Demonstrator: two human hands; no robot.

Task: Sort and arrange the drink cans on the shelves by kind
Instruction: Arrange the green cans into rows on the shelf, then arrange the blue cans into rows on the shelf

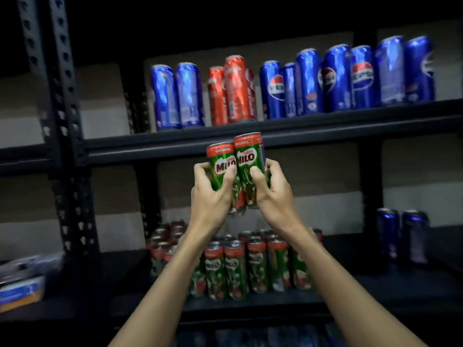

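A: Black steel rack (pixel 75 136) fills the whole view, perforated upright on the left, two shelves showing. Upper shelf (pixel 275 135) runs across mid-frame, lower shelf (pixel 363 284) underneath.

B: What's on top?

A: Tall cans, upright in a row. Blue Pepsi cans (pixel 335 78) take the right side, approx. seven or eight, some blurred. Red cans (pixel 233 91) bunch in the middle, then two more blue cans (pixel 178 96) at the left end.

B: And below?

A: Big cluster of green Milo cans (pixel 235 269) standing packed together centre-left on the lower shelf, several rows deep. Two dark blue cans (pixel 403 236) stand well apart from them at the far right. Blue-and-orange packs (pixel 20 289) lie far left on a neighbouring shelf, too blurred to read.

B: Hands?

A: Both raised in front of the upper shelf's edge, w/ forearms reaching up from the bottom. Left hand (pixel 210 194) is wrapped round one Milo can (pixel 221 166), thumb over the label. Right hand (pixel 273 191) is closed round a second Milo can (pixel 246 164), which sits a bit higher. The two cans are pressed side by side, upright, held in the air above the Milo cluster. There may be a third can behind the right hand's, can't tell.
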